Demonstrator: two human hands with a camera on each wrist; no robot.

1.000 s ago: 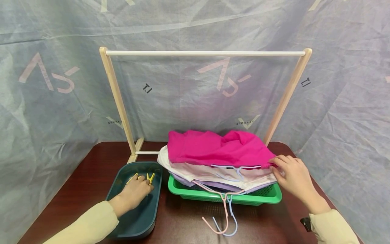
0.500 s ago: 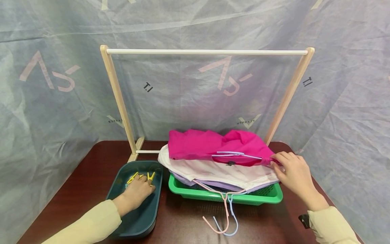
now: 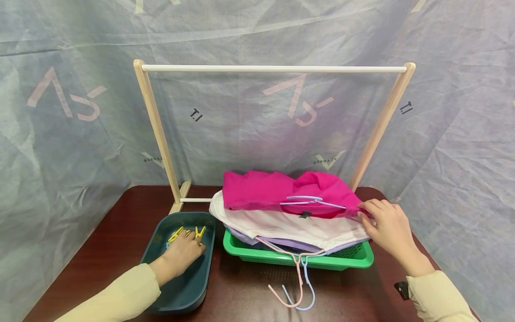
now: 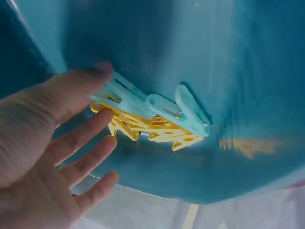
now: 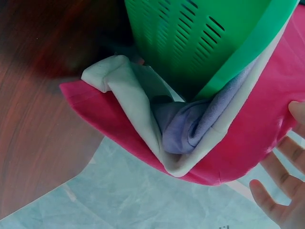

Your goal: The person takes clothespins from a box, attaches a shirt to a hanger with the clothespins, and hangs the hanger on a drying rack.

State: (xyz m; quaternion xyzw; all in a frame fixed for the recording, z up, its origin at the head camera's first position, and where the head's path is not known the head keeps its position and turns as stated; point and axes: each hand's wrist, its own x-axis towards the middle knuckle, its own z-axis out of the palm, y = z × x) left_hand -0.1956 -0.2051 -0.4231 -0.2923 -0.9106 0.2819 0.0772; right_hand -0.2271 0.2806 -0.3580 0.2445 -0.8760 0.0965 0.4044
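Observation:
My left hand [image 3: 183,253] reaches into the dark teal bin [image 3: 183,286]. In the left wrist view its thumb and index fingertip are at the ends of a pale teal clothespin [image 4: 128,93] and a yellow clothespin [image 4: 128,119], the other fingers spread. My right hand [image 3: 388,230] pinches the right end of a bright pink shirt [image 3: 269,190]. A pale blue hanger [image 3: 304,203] sits at the shirt's neckline, its hook turned back over the fabric. A white garment [image 3: 277,226] and a purple one [image 3: 295,243] lie beneath, on a green basket [image 3: 297,264].
Pink [image 3: 300,286] and blue [image 3: 311,290] hanger hooks stick out over the basket's front edge above the dark red table [image 3: 241,299]. Behind the clothes stands a wooden rack with a white bar [image 3: 273,69]. A grey curtain [image 3: 257,27] hangs at the back.
The top hanger's hook has flipped from hanging forward to lying back over the pink shirt. The shirt's front edge has lifted, exposing a dark neck tag. The left hand has barely moved.

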